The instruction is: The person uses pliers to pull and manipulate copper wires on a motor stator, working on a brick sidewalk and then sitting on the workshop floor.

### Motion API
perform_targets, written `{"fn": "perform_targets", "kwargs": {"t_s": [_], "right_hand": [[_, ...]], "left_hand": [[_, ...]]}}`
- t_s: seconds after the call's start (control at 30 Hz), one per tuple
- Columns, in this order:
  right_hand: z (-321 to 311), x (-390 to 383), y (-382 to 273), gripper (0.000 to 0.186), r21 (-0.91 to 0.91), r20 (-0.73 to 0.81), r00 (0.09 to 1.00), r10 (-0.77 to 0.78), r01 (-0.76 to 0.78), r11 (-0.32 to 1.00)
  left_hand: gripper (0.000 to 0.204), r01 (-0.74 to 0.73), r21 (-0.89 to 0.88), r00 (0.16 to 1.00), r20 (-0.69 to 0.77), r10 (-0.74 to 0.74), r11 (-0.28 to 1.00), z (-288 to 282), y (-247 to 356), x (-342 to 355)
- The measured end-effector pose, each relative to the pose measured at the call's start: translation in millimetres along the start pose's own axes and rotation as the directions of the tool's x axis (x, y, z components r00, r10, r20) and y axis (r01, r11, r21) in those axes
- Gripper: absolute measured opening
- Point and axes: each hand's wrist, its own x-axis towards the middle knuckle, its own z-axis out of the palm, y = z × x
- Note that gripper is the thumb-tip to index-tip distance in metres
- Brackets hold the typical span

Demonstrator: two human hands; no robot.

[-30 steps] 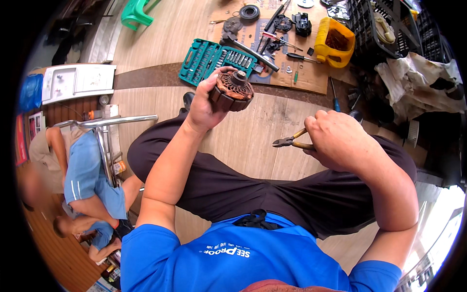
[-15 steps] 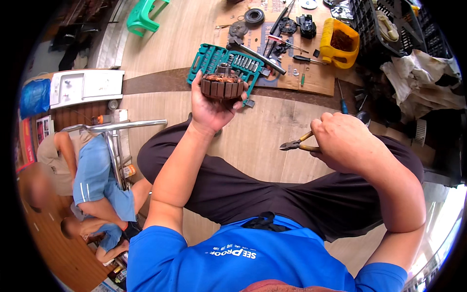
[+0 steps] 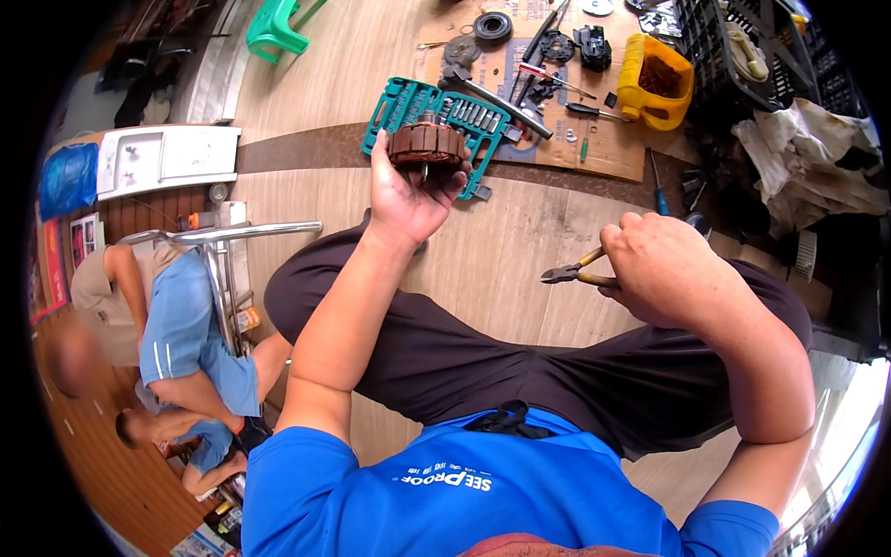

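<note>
A motor armature [image 3: 425, 145], a ring of dark metal segments with copper windings and a short shaft, rests in my left hand [image 3: 408, 200], with the fingers curled round it from below. The hand is raised in front of a green socket set case [image 3: 406, 97], whose near part it hides. My right hand [image 3: 657, 265] grips a pair of diagonal cutters [image 3: 583, 274] by its yellowish handles. The cutters' jaws point left, over the floor between my knees, well apart from the armature.
Beyond my hands lies cardboard [image 3: 594, 153] with a hammer [image 3: 497, 100], screwdrivers and dark machine parts. A cut yellow jug [image 3: 657, 82] of small rusty-brown pieces stands near a black crate [image 3: 724, 56]. A green stool [image 3: 276, 32] is far left; two people [image 3: 190, 325] sit at the left.
The armature has tilted in my left hand, so the copper windings on top show less and its lower shaft end now shows. My right hand holds the cutters much as before.
</note>
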Motion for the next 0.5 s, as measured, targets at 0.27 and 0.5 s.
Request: {"fn": "perform_targets", "kwargs": {"t_s": [0.27, 0.5], "right_hand": [[-1.3, 0.5, -1.4, 0.022, -0.004, 0.025, 1.000, 0.013, -0.012, 1.000], [-1.1, -1.9, -0.5, 0.027, 0.000, 0.010, 1.000, 0.002, -0.002, 1.000]], "left_hand": [[0.063, -0.093, 0.017, 0.989, -0.112, 0.094, 0.996, -1.9, 1.1, -0.5], [0.067, -0.171, 0.119, 0.960, -0.204, 0.193, 0.978, 5.6, -2.8, 0.1]]}}
